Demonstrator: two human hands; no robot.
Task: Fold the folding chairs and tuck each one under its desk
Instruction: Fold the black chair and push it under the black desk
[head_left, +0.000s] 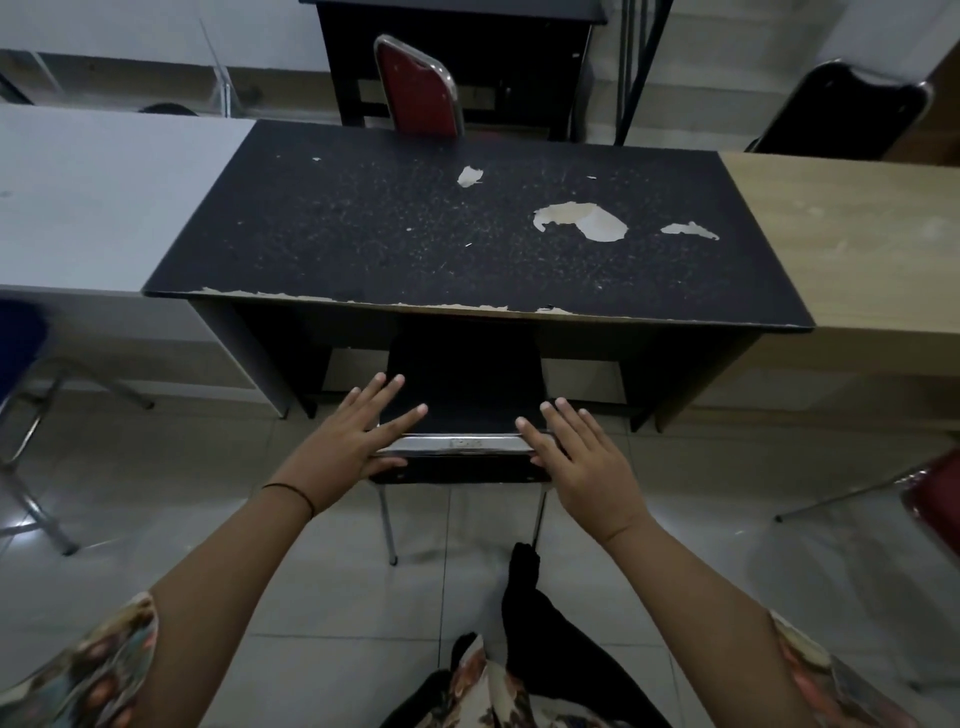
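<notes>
A person's leg (535, 613) in dark fabric is extending forward over the tiled floor (260, 597), with the foot lying just beside the rear right leg of the black chair (462, 395). Patterned sleeves are showing at both lower corners.

The left hand (358, 431) is lying flat with fingers straight and spread, resting on the left end of the chair's chrome top bar (462, 443); a thin dark band is circling that wrist. The right hand (582, 457) is likewise lying flat, fingers straight and slightly apart, over the right end of the same bar. Neither hand is curling round anything (both are merely resting or pressing).

The chair is standing in front of the black desk (467, 234), its front part reaching into the opening beneath the top, its back and rear legs standing outside. Whether it is fully folded cannot be told.

The desk's surface is peeling in several pale patches. A white desk (93, 192) is adjoining it on the left and a wooden desk (852, 234) on the right. Beyond, a red chair (415, 88) is standing before another black desk (467, 31), and a black chair back (841, 114) is showing at far right.
</notes>
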